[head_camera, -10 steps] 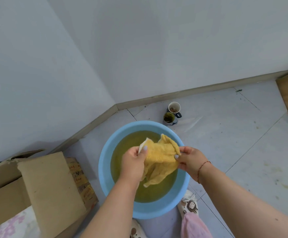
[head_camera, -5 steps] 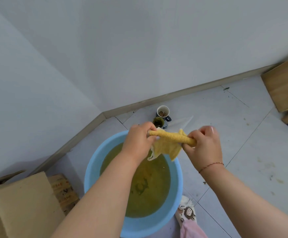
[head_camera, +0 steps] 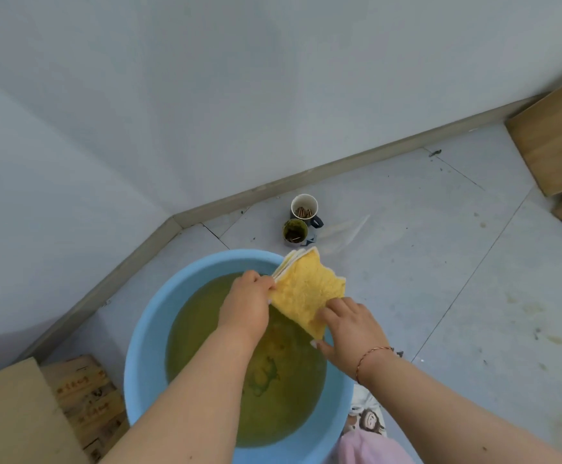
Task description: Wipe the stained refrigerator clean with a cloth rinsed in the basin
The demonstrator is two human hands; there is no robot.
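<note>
Over basin [head_camera: 145, 333] — hands (both) grip cloth [head_camera: 306, 289].

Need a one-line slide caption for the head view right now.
Both hands, left and right, hold a folded yellow cloth above a blue basin of murky greenish water.

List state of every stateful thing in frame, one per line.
cloth: folded flat, held above the basin's far right rim
left hand: grips the cloth's left edge
right hand: grips the cloth's near right corner
basin: on the floor, holds murky yellow-green water
white mug: upright, brown bits inside
green cup: upright, dark residue inside
cardboard box: flap open
</note>
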